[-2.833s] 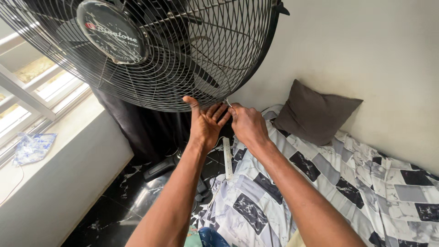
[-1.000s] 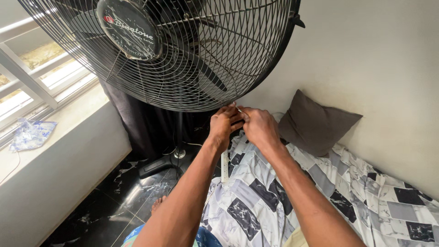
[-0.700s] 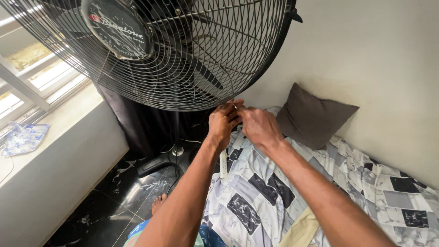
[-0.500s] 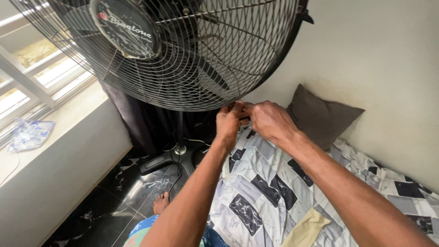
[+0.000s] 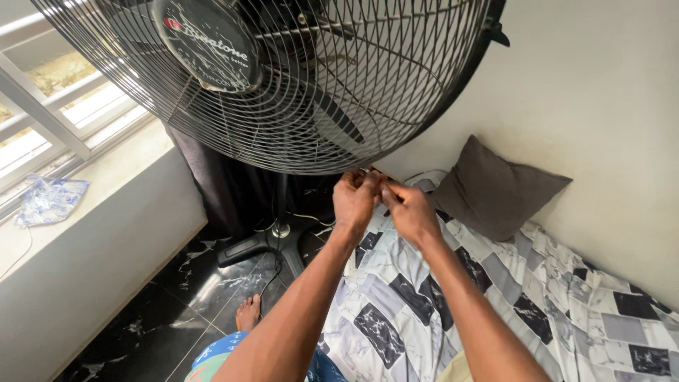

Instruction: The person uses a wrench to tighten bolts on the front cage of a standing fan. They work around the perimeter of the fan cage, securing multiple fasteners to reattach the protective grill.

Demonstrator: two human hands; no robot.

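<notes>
A large black standing fan fills the top of the view, its wire grille [image 5: 297, 106] round and tilted toward me. My left hand [image 5: 356, 200] and my right hand [image 5: 404, 210] meet at the lowest point of the grille's rim, fingers pinched together on a small part there. That part is hidden by my fingers, so I cannot tell what it is. The fan's pole and black base [image 5: 265, 244] stand on the dark floor just beyond my left forearm.
A bed with a grey, white and black patchwork sheet [image 5: 495, 297] lies under my right arm, with a brown pillow [image 5: 495, 187] against the white wall. A window sill [image 5: 78, 212] with a blue-white plastic bag [image 5: 49, 200] is at left. My bare foot [image 5: 247, 313] rests on black marble tiles.
Both hands went from spread flat on the grille's lower rim to pinched close together at its lowest point. The view has shifted slightly to the right and down.
</notes>
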